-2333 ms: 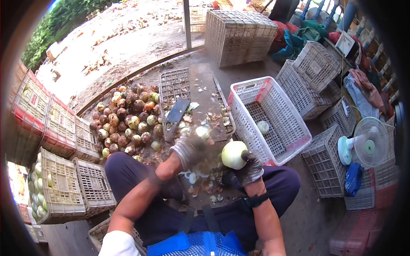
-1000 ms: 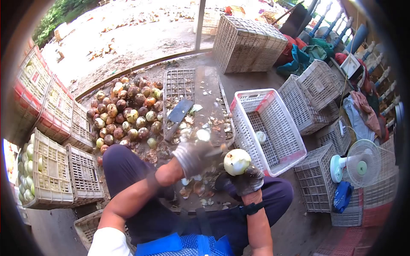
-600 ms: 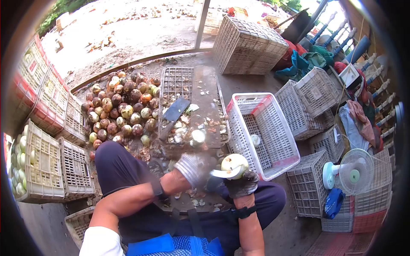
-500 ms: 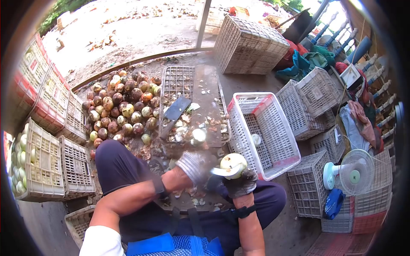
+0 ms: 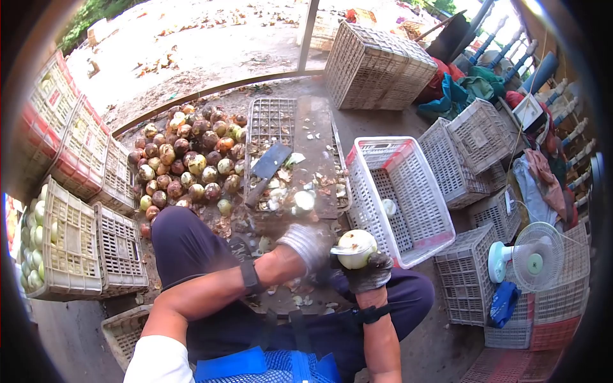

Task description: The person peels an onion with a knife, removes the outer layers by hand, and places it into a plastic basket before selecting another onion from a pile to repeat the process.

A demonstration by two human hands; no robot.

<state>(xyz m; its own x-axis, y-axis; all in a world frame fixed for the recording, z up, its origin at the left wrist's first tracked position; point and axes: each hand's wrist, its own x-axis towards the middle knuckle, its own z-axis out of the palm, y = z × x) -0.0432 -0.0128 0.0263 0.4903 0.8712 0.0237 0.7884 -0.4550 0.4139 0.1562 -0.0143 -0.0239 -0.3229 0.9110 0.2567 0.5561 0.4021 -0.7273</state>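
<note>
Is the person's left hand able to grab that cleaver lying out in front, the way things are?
Probably not this instant: the left hand seems occupied with a blade set against the onion. Otherwise likely yes, since the cleaver lies just ahead with nothing covering its handle.

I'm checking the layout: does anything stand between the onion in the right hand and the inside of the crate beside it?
Yes: the crate's near wall, beside the onion in the right hand. Nothing visible blocks the way over it, but what looks like a blade lies against the onion.
</note>
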